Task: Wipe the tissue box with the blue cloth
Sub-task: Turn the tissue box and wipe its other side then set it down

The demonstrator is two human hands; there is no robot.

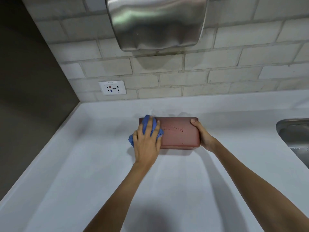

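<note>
A reddish-brown tissue box (178, 133) lies flat on the white counter (100, 164), with small wet streaks on its top. My left hand (147, 143) presses a crumpled blue cloth (148, 125) onto the box's left end, fingers spread over the cloth. My right hand (203, 134) grips the box's right end, thumb on the top edge. The left end of the box is hidden under the cloth and hand.
A steel hand dryer (157, 22) hangs on the tiled wall above the box. A white wall socket (112, 87) sits low at the left. A steel sink (296, 136) is set into the counter at the right edge. A dark wall bounds the left side.
</note>
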